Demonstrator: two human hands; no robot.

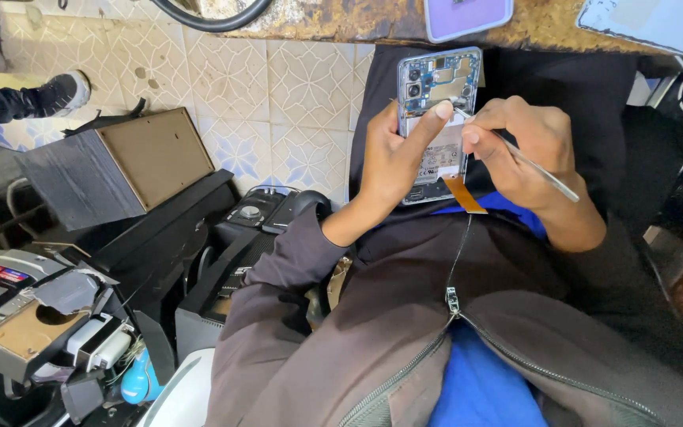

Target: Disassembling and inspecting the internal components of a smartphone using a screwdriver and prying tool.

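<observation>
Left hand (395, 162): wrapped around the opened blue smartphone with its back cover off (436, 119), thumb pressed on its white battery area.
Right hand (525, 146): pinched shut on a thin silver metal tool (539, 168), tip at the phone's right edge.
Phone position: held over the lap, below the mottled brown worktop (341, 22); long axis runs away from the body, camera end farthest.
Nearer hand: both touch it; right does the fine work.
Orange flat cable (465, 194): hangs from the lower end.
</observation>
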